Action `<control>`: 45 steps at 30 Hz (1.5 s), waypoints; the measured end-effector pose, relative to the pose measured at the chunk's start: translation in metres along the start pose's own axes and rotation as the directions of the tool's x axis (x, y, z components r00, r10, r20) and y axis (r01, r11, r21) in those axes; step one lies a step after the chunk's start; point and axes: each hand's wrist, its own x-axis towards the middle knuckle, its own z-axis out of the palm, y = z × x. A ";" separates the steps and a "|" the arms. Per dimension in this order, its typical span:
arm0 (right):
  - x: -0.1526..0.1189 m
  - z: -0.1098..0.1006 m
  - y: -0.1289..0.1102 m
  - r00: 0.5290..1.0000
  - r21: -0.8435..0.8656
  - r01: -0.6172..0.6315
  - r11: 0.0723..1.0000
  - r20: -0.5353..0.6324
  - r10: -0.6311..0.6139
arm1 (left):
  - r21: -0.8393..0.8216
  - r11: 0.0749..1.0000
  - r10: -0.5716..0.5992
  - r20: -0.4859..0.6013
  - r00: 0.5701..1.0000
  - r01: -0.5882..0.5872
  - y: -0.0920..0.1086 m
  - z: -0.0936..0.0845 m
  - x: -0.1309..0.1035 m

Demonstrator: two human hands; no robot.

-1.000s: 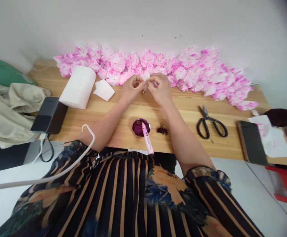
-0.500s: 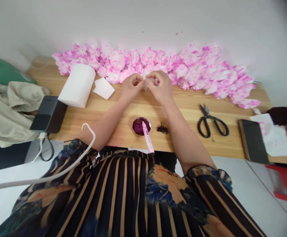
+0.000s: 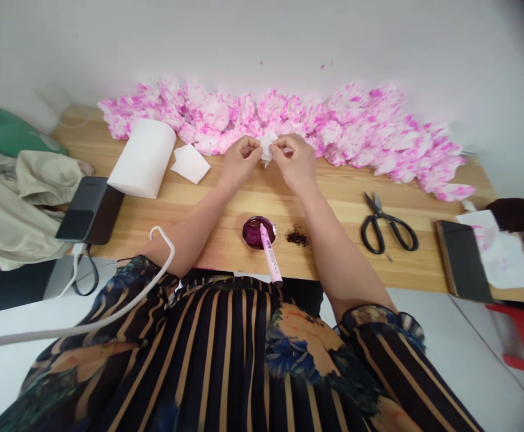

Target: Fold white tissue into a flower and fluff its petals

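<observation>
Between my hands is a small white tissue piece (image 3: 268,145), bunched and held just in front of the row of pink and white paper flowers (image 3: 356,129). My left hand (image 3: 242,158) pinches its left side between thumb and finger. On the right side, my right hand (image 3: 295,159) pinches it the same way. Nearer to my body, a pink marker (image 3: 271,258) leans with its tip over a small bowl of dark purple liquid (image 3: 252,233). A little heap of thin black bits (image 3: 296,236) lies beside the bowl.
At the left are a white paper roll (image 3: 143,157), folded white sheets (image 3: 190,164), a black box with cables (image 3: 89,210) and beige cloth (image 3: 45,174). Black-handled scissors (image 3: 381,222), a dark phone (image 3: 463,260) and stained paper (image 3: 505,252) are at the right. A pale curved tube (image 3: 122,309) crosses my left arm.
The white piece between my fingertips now looks wider and more spread. My hands have moved slightly apart, with both still pinching it.
</observation>
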 end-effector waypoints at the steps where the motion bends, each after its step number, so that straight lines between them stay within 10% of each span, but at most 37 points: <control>1: -0.001 0.001 -0.001 1.000 -0.011 0.009 1.000 0.001 -0.009 | -0.014 1.000 -0.001 0.000 1.000 0.001 0.000 0.000 0.000; 45: -0.005 0.001 -0.012 0.999 -0.079 0.035 0.996 -0.011 -0.036 | 0.020 1.000 0.004 -0.048 0.999 -0.003 0.009 0.001 -0.003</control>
